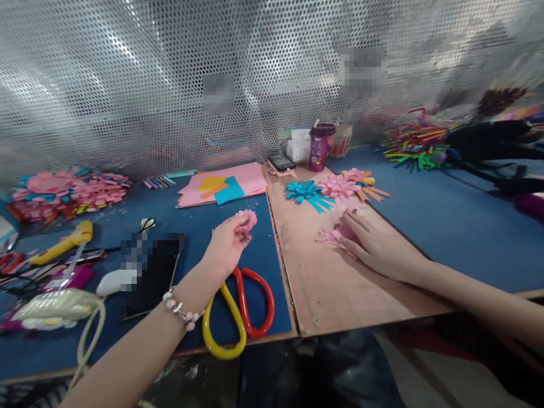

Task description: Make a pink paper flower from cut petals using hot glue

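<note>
My left hand [227,241] is closed, pinching a small pink paper flower [246,220] with a notched edge above the blue table. My right hand [374,246] rests low over the wooden board with its fingers stretched out, touching small pink paper scraps [328,237]; part of the scraps is hidden under the fingers. Just behind the right hand lie a blue paper flower [304,190] and a pink paper flower [339,187] with an orange one beside them. Scissors with one red and one yellow handle [225,345] lie below my left hand, their blades hidden.
Stacked pink paper sheets [250,173] lie at the back. A purple cup [319,150] stands near the perforated metal wall [170,85]. Left are a pile of paper flowers [72,192], a yellow glue gun [63,245] and a black phone [155,272]. Colourful strips [419,144] lie right.
</note>
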The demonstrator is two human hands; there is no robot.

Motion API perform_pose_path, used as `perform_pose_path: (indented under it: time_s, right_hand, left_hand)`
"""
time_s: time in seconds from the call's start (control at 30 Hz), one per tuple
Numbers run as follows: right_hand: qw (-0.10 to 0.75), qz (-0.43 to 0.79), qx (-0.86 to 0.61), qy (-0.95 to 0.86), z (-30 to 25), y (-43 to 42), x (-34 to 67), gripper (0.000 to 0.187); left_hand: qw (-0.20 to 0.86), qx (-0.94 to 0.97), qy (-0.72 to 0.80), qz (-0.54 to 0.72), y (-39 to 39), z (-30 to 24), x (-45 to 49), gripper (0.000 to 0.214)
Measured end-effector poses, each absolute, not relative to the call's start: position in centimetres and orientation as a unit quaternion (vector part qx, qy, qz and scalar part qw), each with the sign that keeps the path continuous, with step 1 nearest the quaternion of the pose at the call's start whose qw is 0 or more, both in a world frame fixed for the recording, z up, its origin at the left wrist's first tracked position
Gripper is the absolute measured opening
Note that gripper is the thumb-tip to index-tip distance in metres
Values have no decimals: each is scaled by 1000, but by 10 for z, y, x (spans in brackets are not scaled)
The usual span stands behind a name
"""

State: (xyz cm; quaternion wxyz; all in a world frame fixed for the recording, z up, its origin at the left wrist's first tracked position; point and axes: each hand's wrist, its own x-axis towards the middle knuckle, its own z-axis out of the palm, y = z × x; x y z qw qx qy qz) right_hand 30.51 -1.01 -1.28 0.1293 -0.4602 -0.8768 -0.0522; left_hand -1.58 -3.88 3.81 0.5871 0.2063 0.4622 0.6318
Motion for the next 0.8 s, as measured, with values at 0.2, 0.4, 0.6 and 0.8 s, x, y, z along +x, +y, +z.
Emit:
perform_pose_path:
  time_s: [0.2,0.4,0.6,0.8]
  right_hand:
    - [123,-101,-438,-885,18,-23,273,48]
    - [197,-71,-339,-917,25,-6,217,49]
    - [153,-70,-227,-959,8,54,129,52]
    - [73,-9,-250,-965,-11,95,77,61]
  left_hand:
    - [580,198,466,638,-39,41,-15,15]
    - [561,195,462,659,-36,39,-21,16]
    - [538,197,458,680,-29,36,-30,15]
    - [538,180,465,680,-27,38,-31,12]
